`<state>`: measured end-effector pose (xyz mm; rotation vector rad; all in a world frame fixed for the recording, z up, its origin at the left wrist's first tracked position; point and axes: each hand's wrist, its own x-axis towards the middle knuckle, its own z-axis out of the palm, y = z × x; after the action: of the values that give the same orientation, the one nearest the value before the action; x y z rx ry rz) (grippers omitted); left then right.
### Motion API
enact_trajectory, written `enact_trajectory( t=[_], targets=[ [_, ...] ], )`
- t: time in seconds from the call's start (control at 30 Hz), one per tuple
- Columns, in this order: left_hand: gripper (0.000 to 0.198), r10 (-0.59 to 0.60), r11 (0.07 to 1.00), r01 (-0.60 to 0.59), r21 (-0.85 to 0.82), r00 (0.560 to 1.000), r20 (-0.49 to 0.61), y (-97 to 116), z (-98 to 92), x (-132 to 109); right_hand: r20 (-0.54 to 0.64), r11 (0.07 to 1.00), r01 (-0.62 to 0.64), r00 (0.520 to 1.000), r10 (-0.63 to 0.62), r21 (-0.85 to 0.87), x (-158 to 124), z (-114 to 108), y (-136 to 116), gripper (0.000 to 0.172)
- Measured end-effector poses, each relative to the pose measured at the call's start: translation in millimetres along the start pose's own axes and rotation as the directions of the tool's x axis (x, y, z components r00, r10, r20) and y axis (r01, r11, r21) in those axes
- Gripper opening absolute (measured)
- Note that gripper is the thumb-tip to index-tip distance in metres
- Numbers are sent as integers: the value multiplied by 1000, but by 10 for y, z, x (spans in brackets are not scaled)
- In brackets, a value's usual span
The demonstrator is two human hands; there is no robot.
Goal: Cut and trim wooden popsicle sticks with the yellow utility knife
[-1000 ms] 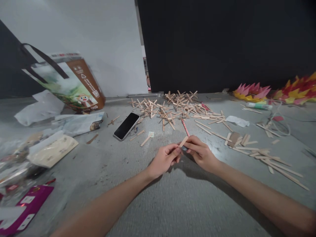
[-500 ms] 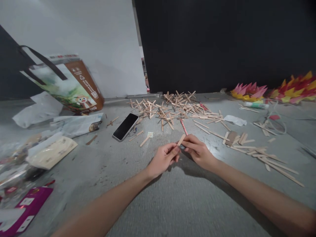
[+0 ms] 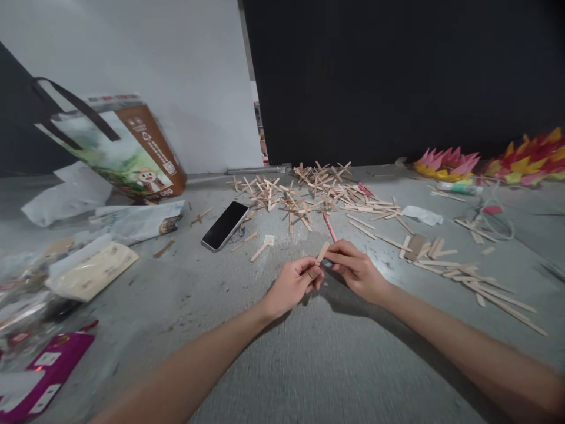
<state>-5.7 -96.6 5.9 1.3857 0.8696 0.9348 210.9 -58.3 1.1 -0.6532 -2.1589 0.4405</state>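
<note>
My left hand (image 3: pixel 292 285) and my right hand (image 3: pixel 356 270) meet low over the grey floor, fingers pinched together. Between them they hold a short wooden craft stick (image 3: pixel 322 252) that points up and away. A small dark thing sits under the fingertips; I cannot make it out. Just beyond the hands lies a red pencil (image 3: pixel 329 226). Farther back is a heap of crossed wooden sticks (image 3: pixel 309 191). More loose sticks (image 3: pixel 459 271) are scattered to the right of my right hand.
A black phone (image 3: pixel 225 225) lies left of the heap. A printed paper bag (image 3: pixel 128 150) leans at the back left, with packets (image 3: pixel 90 271) and a magenta box (image 3: pixel 42 374) nearer. Paper flowers (image 3: pixel 448 164) and a glue tube (image 3: pixel 459 188) sit at the back right.
Both hands keep their pinch on the stick and have barely shifted. The view has moved slightly.
</note>
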Motion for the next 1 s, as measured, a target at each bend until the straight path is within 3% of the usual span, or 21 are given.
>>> enact_trajectory(
  t=[0.17, 0.37, 0.6, 1.0],
  targets=[
    [48, -2, 1000, 2, -12, 1000, 4, -7, 7, 2, 15, 1000, -4, 1000, 4, -10, -8, 16, -7, 32],
    [46, 2, 991, -1, 134, 1000, -6, -20, -15, 12, 20, 999, -4, 1000, 5, -51, 4, 41, -24, 33],
    [46, 13, 999, -14, 51, 1000, 17, -3, -21, 12, -11, 1000, 26, 1000, -26, -3, 2, 28, 9, 30],
    [47, 35, 988, -35, 148, 999, 7, 4, 15, 1, -4, 1000, 14, 1000, -14, -19, 5, 41, -9, 31]
  ],
)
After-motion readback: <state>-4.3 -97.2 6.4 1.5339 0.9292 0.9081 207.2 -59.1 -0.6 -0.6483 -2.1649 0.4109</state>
